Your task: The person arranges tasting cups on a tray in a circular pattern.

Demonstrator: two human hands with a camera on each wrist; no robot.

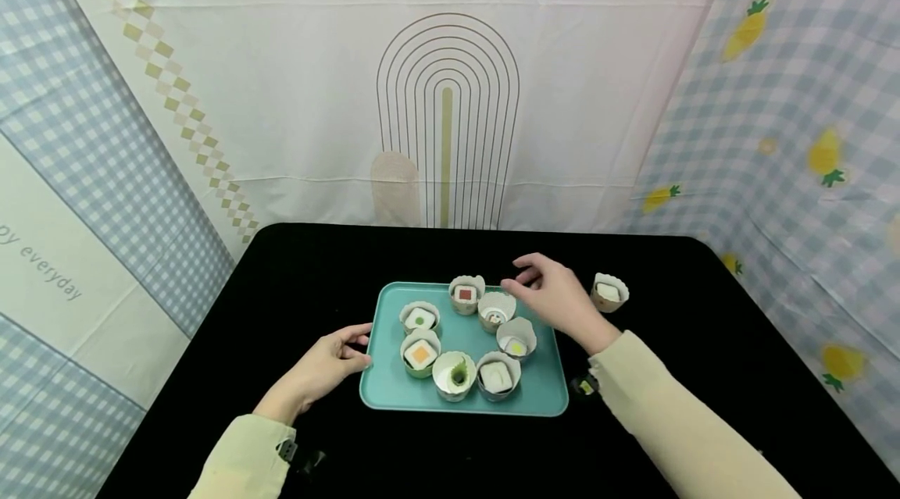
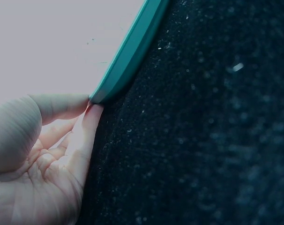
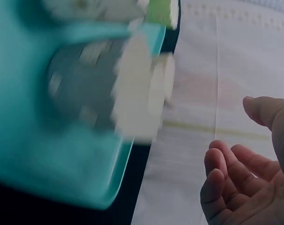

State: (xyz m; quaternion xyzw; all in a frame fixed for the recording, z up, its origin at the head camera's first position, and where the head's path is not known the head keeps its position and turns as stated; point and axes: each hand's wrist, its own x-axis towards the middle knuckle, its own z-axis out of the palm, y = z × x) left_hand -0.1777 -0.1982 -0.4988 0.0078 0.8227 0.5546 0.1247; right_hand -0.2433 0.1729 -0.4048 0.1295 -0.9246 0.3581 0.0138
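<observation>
A turquoise tray (image 1: 541, 397) lies on the black table, bearing several paper cups in a rough ring. My left hand (image 1: 326, 362) pinches its left rim between thumb and fingers, as the left wrist view confirms. Above the tray's far right corner hovers my right hand (image 1: 551, 292), fingers loosely bent, nothing between them. Nearest to it are a cup with a small dark-marked piece (image 1: 496, 311) and a cup with a red-topped white square (image 1: 466, 294). Other cups hold an orange-topped square (image 1: 420, 355), a green curled piece (image 1: 454, 376) and a plain white block (image 1: 498, 377).
One more paper cup with a white piece (image 1: 608, 293) stands on the black table (image 1: 316, 272), right of the tray and beyond my right forearm. Behind the table hangs a pale printed cloth (image 1: 302, 93); blue checked cloths hang at both sides.
</observation>
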